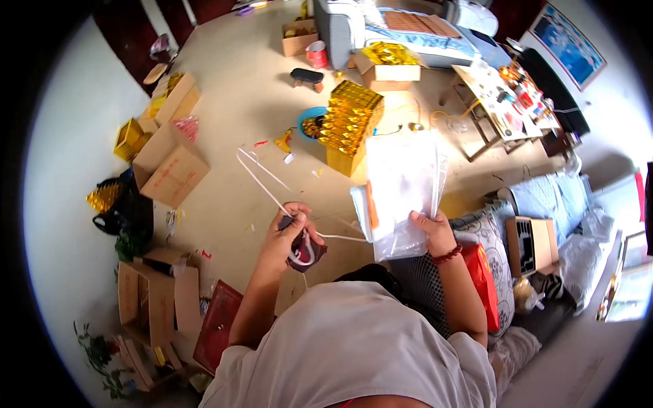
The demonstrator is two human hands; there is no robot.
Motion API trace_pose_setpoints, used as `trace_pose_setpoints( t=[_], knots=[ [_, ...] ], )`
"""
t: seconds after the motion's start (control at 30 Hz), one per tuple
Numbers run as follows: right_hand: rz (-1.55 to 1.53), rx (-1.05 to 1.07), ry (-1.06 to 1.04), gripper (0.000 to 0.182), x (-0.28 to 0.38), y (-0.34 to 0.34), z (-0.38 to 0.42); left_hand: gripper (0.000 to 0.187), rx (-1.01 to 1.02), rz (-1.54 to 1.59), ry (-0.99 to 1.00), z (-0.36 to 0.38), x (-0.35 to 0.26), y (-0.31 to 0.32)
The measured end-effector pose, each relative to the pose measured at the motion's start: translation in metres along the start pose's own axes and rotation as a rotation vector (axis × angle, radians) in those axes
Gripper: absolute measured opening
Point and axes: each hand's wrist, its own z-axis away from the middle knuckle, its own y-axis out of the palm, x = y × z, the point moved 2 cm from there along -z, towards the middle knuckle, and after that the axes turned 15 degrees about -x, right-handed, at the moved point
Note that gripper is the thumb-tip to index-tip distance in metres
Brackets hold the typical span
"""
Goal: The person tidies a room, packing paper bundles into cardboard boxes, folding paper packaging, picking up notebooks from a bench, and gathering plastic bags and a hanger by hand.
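My left hand (291,230) is closed around a looped white cord (262,178), with a small dark maroon item (311,254) bunched at its fingers; what that item is, I cannot make out. One strand of the cord runs right toward the plastic bag. In my right hand (435,233) are flat, clear plastic bags (407,183), pinched between thumb and fingers at the lower right corner. Something light blue and orange shows along the bags' left edge. Just beyond the bags stands a gold foil-topped box (350,126) on the floor.
Open cardboard boxes (171,170) line the left wall. A blue basin (310,122) and a small black stool (307,76) are on the floor ahead. At right are a cluttered table (500,112) and a sofa with a red bag (480,272). Scraps litter the floor.
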Motion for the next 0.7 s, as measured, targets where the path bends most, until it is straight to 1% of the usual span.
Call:
trace_pose_setpoints(
  t=[0.03,0.07,0.13,0.17,0.2,0.27,0.3,0.33,0.4,0.43,0.47,0.53,0.57,0.6,0.67,0.7],
  knots=[
    [0.066,-0.037,-0.007,0.016,0.002,0.004,-0.013,0.028,-0.012,0.074,-0.013,-0.005,-0.005,-0.008],
    [0.074,-0.017,0.006,0.016,0.003,0.01,-0.026,0.028,-0.036,0.079,-0.011,-0.012,-0.006,-0.018],
    [0.05,-0.079,0.077,0.015,0.006,0.018,-0.054,0.029,-0.157,0.196,0.007,-0.025,-0.007,-0.039],
    [0.043,-0.075,0.092,0.019,0.01,0.024,-0.066,0.027,-0.225,0.215,-0.003,-0.031,-0.009,-0.048],
    [0.045,-0.063,0.098,0.019,0.012,0.029,-0.08,0.027,-0.237,0.215,0.001,-0.037,-0.01,-0.055],
    [-0.019,-0.101,0.176,0.023,0.017,0.038,-0.11,0.022,-0.347,0.232,0.042,-0.054,-0.014,-0.07],
    [-0.05,-0.036,0.195,0.031,0.015,0.037,-0.131,0.018,-0.4,0.207,0.102,-0.063,-0.019,-0.075],
    [-0.055,-0.045,0.193,0.031,0.02,0.045,-0.147,0.018,-0.391,0.203,0.098,-0.073,-0.024,-0.079],
    [-0.172,-0.016,0.347,0.036,0.03,0.067,-0.177,0.014,-0.531,0.233,0.048,-0.093,-0.032,-0.089],
    [-0.2,0.028,0.325,0.045,0.028,0.075,-0.199,0.014,-0.544,0.299,0.061,-0.103,-0.034,-0.094],
    [-0.206,0.043,0.31,0.045,0.03,0.088,-0.22,0.013,-0.559,0.364,0.082,-0.117,-0.037,-0.1],
    [-0.255,0.279,0.35,0.05,0.034,0.133,-0.256,0.014,-0.594,0.414,0.126,-0.138,-0.053,-0.11],
    [-0.26,0.392,0.371,0.053,0.026,0.151,-0.284,0.016,-0.655,0.404,0.142,-0.142,-0.063,-0.114],
    [-0.304,0.474,0.426,0.051,0.016,0.186,-0.319,0.017,-0.749,0.413,0.17,-0.144,-0.071,-0.117],
    [-0.277,0.495,0.44,0.047,0.012,0.247,-0.349,0.018,-0.853,0.422,0.178,-0.151,-0.076,-0.131],
    [-0.253,0.52,0.435,0.043,0.018,0.278,-0.358,0.019,-0.896,0.474,0.224,-0.153,-0.073,-0.143]
  ],
)
